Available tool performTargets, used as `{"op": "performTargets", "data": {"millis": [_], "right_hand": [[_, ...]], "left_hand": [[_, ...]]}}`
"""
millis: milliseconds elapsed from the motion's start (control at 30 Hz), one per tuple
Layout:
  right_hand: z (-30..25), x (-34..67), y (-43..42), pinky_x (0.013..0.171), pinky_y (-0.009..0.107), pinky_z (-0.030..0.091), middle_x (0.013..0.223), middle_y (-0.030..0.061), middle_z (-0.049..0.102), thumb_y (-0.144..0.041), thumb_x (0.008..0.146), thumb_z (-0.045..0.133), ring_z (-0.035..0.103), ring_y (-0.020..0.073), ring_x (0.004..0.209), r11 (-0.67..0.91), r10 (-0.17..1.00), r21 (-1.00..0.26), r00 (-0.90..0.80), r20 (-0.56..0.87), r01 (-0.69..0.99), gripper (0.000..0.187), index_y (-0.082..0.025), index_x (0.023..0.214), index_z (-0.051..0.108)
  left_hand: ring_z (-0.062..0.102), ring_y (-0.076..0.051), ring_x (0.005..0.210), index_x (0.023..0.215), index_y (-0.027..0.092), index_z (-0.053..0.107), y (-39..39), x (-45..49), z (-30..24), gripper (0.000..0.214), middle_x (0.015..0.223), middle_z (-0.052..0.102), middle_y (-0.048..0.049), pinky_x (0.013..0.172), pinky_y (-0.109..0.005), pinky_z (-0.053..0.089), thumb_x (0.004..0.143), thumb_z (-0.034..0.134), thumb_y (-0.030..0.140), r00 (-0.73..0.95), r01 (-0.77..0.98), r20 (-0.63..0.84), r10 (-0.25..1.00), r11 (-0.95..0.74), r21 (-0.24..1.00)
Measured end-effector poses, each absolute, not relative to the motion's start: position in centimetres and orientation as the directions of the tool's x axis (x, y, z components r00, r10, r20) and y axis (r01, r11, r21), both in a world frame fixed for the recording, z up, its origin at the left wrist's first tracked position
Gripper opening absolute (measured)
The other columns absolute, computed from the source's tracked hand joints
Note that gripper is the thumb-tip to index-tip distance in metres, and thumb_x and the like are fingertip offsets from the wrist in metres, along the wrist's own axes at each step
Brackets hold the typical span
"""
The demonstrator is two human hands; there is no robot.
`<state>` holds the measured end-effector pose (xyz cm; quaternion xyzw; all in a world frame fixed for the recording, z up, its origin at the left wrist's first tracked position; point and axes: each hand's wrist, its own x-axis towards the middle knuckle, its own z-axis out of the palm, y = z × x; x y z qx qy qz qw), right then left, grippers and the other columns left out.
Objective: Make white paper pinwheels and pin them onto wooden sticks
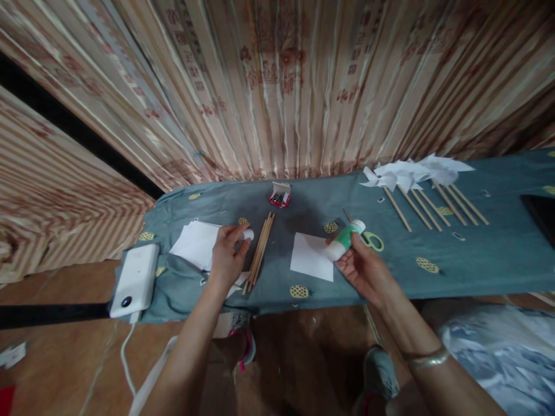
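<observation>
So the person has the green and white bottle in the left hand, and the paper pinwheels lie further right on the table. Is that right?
Not quite: the head view shows the bottle in the right hand; the left hand holds a small white piece. The pinwheels do lie further right on the table.

No readable text, blurred marks (194, 70) on curtain (310, 133), illegible label (346, 237) on bottle (335, 251)
</observation>
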<state>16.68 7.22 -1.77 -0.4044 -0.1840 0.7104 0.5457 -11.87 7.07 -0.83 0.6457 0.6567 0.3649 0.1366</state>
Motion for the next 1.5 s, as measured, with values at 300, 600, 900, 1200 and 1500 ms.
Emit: {"op": "performTargets", "data": {"millis": [300, 600, 900, 1200, 1500], "right_hand": [[-2.6, 16.9, 7.5, 0.074, 0.027, 0.059, 0.086, 0.0, 0.076, -0.04, 0.075, 0.072, 0.071, 0.0157, 0.082, -0.325, 0.942, -0.721, -0.142, -0.304, -0.612, 0.019, -0.025, 0.084, 0.066], [-2.2, 17.1, 8.2, 0.081, 0.023, 0.055, 0.082, -0.003, 0.072, -0.029, 0.069, 0.078, 0.067, 0.0113, 0.081, -0.221, 0.972, -0.814, -0.055, -0.228, -0.538, 0.015, -0.023, 0.077, 0.067], [-2.2, 15.9, 8.7, 0.073, 0.03, 0.052, 0.077, -0.0021, 0.071, -0.038, 0.068, 0.078, 0.064, 0.0161, 0.074, -0.067, 0.998, -0.993, -0.017, -0.066, -0.1, 0.024, -0.025, 0.083, 0.065], [-3.6, 15.8, 7.9, 0.08, 0.04, 0.052, 0.092, 0.0045, 0.071, -0.04, 0.076, 0.071, 0.067, 0.0219, 0.083, 0.058, 0.997, -0.951, -0.06, 0.042, 0.304, 0.029, -0.022, 0.095, 0.059], [-4.0, 15.6, 8.1, 0.077, 0.043, 0.053, 0.096, 0.0083, 0.071, -0.048, 0.077, 0.067, 0.067, 0.0255, 0.084, 0.127, 0.992, -0.861, -0.077, 0.102, 0.493, 0.037, -0.022, 0.102, 0.057]], "left_hand": [[0.048, -0.033, 0.114, 0.127, 0.019, 0.056, 7.9, -11.8, -2.5, 0.049, 0.132, 0.053, -0.0137, 0.094, -0.053, 0.042, 0.078, 0.051, 0.018, -0.022, 0.94, 0.364, 0.931, -0.104, 0.324], [0.045, -0.025, 0.126, 0.129, 0.021, 0.053, 3.6, -2.9, -2.0, 0.039, 0.139, 0.051, -0.0106, 0.103, -0.046, 0.039, 0.093, 0.041, 0.018, 0.425, 0.758, 0.266, 0.865, -0.501, 0.419], [0.025, -0.035, 0.141, 0.134, 0.024, 0.048, 2.8, -1.2, -3.8, 0.052, 0.147, 0.038, -0.0176, 0.107, -0.054, 0.029, 0.087, 0.056, 0.043, 0.486, 0.796, 0.122, 0.866, -0.495, 0.347], [0.026, -0.035, 0.14, 0.134, 0.022, 0.048, 2.8, -1.0, -3.9, 0.053, 0.148, 0.037, -0.0187, 0.106, -0.055, 0.029, 0.086, 0.058, 0.043, 0.492, 0.797, 0.121, 0.862, -0.502, 0.336], [0.027, -0.035, 0.139, 0.131, 0.021, 0.05, 2.7, -1.0, -4.0, 0.052, 0.147, 0.039, -0.0187, 0.106, -0.054, 0.029, 0.086, 0.057, 0.044, 0.488, 0.795, 0.143, 0.861, -0.506, 0.334]]}}
